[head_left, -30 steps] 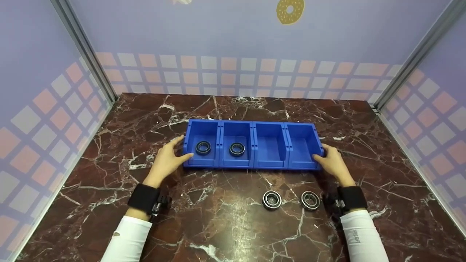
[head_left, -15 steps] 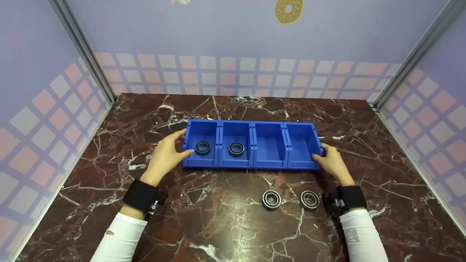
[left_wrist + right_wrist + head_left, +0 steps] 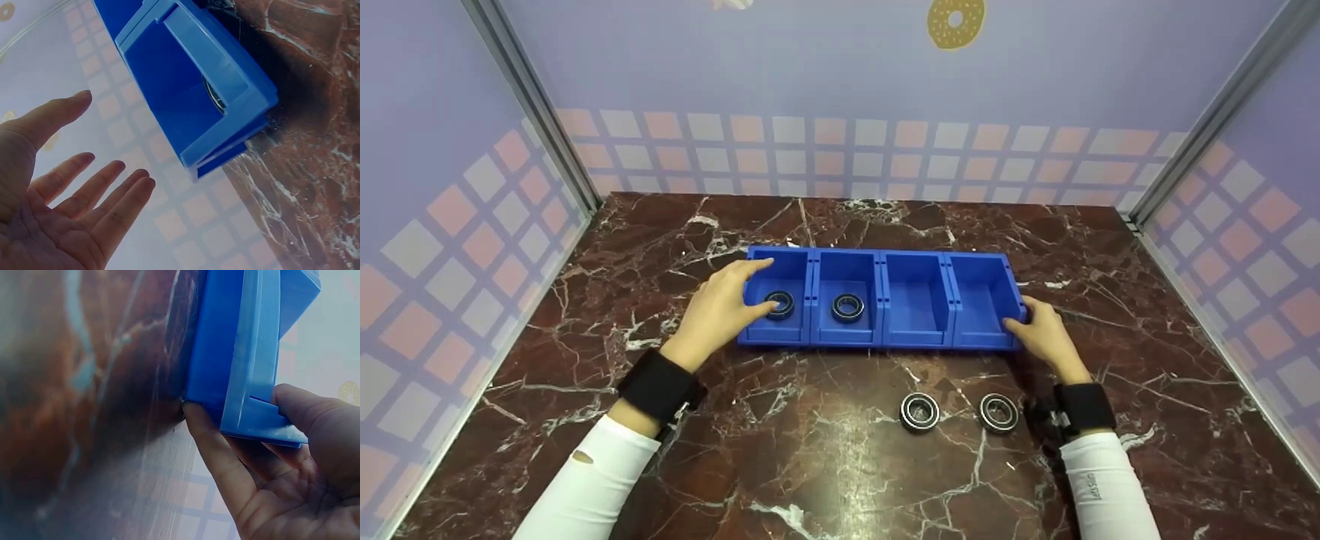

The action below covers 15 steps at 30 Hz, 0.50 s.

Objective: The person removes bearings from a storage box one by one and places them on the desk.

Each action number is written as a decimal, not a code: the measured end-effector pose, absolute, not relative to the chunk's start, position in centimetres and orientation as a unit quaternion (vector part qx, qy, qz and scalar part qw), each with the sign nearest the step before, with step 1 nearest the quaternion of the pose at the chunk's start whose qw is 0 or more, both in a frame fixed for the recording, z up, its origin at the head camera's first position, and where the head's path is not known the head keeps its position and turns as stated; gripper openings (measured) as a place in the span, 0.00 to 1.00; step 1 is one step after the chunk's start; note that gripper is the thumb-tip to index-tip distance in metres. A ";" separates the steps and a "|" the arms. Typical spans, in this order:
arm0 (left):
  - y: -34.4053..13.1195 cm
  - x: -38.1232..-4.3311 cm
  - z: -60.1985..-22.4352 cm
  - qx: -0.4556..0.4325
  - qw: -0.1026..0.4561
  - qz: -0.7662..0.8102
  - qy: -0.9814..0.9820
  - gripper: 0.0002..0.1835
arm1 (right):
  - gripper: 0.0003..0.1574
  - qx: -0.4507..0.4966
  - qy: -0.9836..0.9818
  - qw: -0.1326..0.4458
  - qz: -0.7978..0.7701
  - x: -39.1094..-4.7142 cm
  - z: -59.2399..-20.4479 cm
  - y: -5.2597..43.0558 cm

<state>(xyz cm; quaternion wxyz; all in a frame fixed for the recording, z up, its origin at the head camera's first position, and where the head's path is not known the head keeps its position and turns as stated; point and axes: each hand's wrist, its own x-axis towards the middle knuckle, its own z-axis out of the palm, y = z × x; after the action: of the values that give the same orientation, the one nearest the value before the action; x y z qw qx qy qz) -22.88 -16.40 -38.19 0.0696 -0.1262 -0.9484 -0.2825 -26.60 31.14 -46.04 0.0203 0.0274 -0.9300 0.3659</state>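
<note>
- Compared with half a second ago, the left hand [image 3: 720,304] has shifted rightward; its fingertips now reach farther over the leftmost compartment.
- Its grip is widely spread, the thumb apart from the fingers, and it holds nothing.
- The right hand [image 3: 1046,337] stays as before; its grip pinches the right end of the blue bin row [image 3: 919,340], the thumb at the front corner.
- The bin row stands at the centre of the frame, unmoved. The first bearing [image 3: 789,306], partly covered by the left thumb, is in the leftmost compartment; the second bearing [image 3: 848,318] is in the next one.
- The third bearing [image 3: 919,428] and the fourth bearing [image 3: 998,429] lie on the bench [image 3: 825,465], lower right of centre.
- Behind the row, a strip of bench runs to the back wall [image 3: 840,82]; wider bench surface extends at lower centre.
</note>
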 end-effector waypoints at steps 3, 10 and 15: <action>-15.9 -22.9 -37.9 -0.135 0.062 -0.279 -0.949 0.37 | 0.31 0.027 -0.930 0.016 0.366 -26.6 -46.0 31.1; -14.8 -23.4 -37.7 -0.157 0.065 -0.245 -0.954 0.36 | 0.31 0.026 -0.932 0.017 0.362 -26.6 -46.0 31.1; -13.9 -23.5 -37.7 -0.171 0.076 -0.235 -0.954 0.35 | 0.31 0.025 -0.934 0.017 0.356 -26.6 -45.9 31.1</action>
<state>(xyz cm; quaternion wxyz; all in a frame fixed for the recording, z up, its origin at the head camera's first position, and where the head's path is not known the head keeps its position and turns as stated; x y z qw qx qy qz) -23.50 -13.89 -37.73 0.0763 -0.1711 -0.9538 -0.2349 -26.56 31.11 -45.93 0.0168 0.0254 -0.9340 0.3558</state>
